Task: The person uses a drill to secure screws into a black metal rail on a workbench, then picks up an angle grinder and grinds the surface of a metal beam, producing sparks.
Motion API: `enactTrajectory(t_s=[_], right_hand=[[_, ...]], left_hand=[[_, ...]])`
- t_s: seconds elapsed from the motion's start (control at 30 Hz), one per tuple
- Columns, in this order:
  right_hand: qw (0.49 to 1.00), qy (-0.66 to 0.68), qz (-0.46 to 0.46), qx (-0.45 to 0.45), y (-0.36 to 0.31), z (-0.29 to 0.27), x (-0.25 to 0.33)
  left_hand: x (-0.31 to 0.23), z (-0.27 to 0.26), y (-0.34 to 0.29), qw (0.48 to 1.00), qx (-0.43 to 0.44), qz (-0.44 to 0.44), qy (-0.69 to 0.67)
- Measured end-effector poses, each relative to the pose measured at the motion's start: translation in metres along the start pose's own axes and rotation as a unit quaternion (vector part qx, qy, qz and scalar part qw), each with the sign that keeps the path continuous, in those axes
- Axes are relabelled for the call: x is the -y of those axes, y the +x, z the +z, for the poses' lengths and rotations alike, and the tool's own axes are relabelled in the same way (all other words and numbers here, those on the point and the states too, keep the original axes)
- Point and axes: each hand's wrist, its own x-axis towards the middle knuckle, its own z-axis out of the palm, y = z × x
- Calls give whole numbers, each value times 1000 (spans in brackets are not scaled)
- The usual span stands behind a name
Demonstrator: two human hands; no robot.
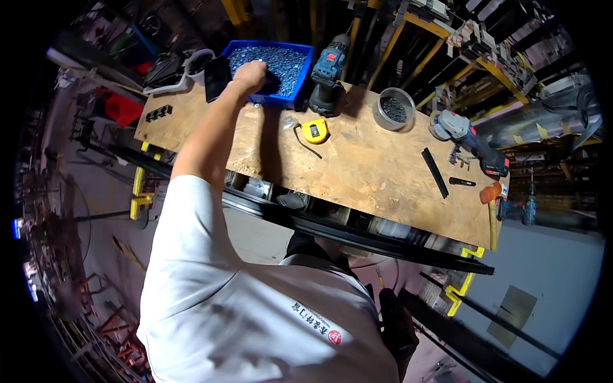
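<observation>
My left hand [253, 76] reaches into a blue plastic bin [308, 74] filled with small shiny metal screws or similar fasteners [281, 62]. Its fingers are curled downward and closed at the pile; what they pinch is hidden. Beside my left wrist a black phone [217, 79] leans near the bin's left side. To the bin's right a blue-and-black cordless drill [329, 70] stands on its battery. A yellow tape measure [314, 131] lies in front of the bin with a dark strap. My right hand does not show; my torso covers much of the lower picture.
The wooden workbench [377, 172] also bears a clear tub of dark screws [394, 110], an angle grinder [469, 137], a black strip [435, 173] and a black marker [462, 182]. Long black profiles [357, 241] run along its front edge. Racks with yellow frames stand behind.
</observation>
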Motion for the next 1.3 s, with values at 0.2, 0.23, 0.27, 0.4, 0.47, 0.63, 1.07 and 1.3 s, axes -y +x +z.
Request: enactTrajectory(t_s=[0.2,0.23,0.27,0.4,0.47,0.63,1.07,1.3], right_hand=[[1000,3,1,-29,-22,35,37],[999,8,-1,-32,-25,39,41],[999,16,-2,-34,-28,43,43],[985,153,73,-39,-31,59,48],[992,117,-41,34,-18,57,54],[993,61,-99,8,-29,55,49],[983,95,-149,51,-21,20,13],[972,56,-226,36,-24,-41,-57]], left_hand=[[21,-5,22,990,-8,140,21],[25,-3,22,988,-32,153,12],[31,1,26,983,-53,175,19],[17,2,31,987,-36,148,44],[50,3,28,987,-73,132,54],[28,5,0,923,-201,254,-207],[-208,-32,-318,765,166,85,-616],[-295,20,-379,788,240,72,-562]])
